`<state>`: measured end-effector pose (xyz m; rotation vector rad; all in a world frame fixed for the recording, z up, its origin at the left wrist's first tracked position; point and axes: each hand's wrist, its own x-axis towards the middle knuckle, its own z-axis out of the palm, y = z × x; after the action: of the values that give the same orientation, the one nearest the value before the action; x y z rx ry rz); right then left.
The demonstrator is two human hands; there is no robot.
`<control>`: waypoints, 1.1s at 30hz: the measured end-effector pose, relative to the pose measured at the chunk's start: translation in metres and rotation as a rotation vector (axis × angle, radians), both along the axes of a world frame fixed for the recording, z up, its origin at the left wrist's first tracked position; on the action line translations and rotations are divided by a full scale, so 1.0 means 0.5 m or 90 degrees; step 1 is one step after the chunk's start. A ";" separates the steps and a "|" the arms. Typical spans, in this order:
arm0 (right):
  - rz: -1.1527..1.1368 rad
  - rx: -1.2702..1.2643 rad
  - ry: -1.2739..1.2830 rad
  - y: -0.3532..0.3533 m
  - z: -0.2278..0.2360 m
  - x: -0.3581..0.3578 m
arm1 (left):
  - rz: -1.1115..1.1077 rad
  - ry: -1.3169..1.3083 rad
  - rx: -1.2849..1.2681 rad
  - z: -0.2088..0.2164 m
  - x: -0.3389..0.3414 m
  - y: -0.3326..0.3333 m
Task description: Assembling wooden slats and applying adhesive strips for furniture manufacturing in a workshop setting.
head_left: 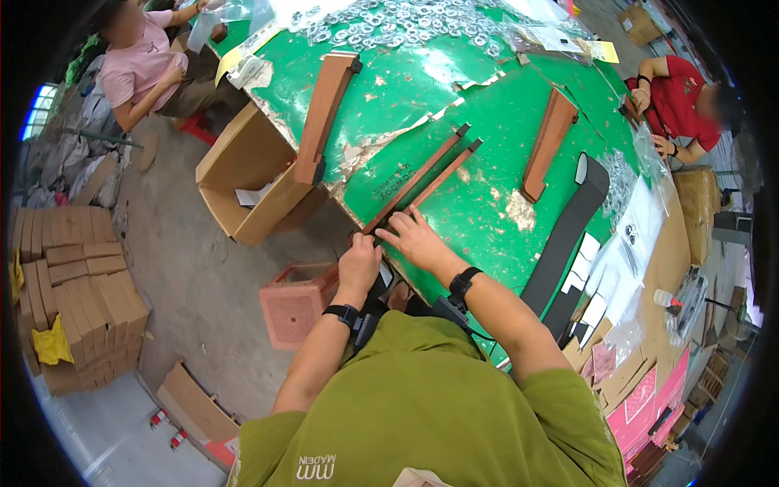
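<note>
Two long, narrow brown straps (419,182) with dark ends, like leather belts, lie side by side on the green table, slanting away from me. At their near ends, by the table edge, my left hand (359,261) is closed, its fingers pinched round an end of the left strap. My right hand (415,240) lies just beside it, fingers apart and touching the near part of the straps. The fingertips partly hide the ends. A thick bundle of brown straps (323,122) lies to the left, and another bundle (548,150) lies to the right.
A long black strap bundle (566,239) lies on the right. Metal buckle-like rings (406,24) cover the far end of the green table (487,235). Left are an open carton (243,174), a pink stool (290,312) and stacked boxes (81,300). Two other people sit at the far corners.
</note>
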<state>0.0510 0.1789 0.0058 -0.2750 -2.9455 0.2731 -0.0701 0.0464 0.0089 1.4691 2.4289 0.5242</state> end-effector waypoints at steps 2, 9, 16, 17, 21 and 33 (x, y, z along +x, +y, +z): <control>-0.018 -0.047 0.015 -0.001 -0.010 0.006 | -0.002 0.000 0.014 0.000 0.002 0.001; -0.044 -0.107 -0.033 -0.003 -0.009 -0.001 | 0.047 -0.063 0.063 -0.002 -0.015 -0.049; -0.059 -0.106 -0.041 -0.009 -0.001 -0.007 | 0.053 -0.087 0.078 -0.005 -0.009 -0.045; -0.061 -0.112 -0.048 -0.009 0.000 -0.007 | 0.051 -0.086 0.083 -0.005 -0.008 -0.042; -0.058 -0.102 -0.042 -0.010 -0.003 -0.009 | 0.006 -0.064 0.077 -0.002 -0.016 -0.034; -0.126 -0.131 0.070 -0.032 0.021 -0.028 | 0.089 -0.192 0.020 0.018 -0.048 -0.052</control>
<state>0.0370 0.1629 0.0163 -0.5572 -2.7575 0.5441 -0.0940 0.0206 0.0179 1.1415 2.3008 0.7570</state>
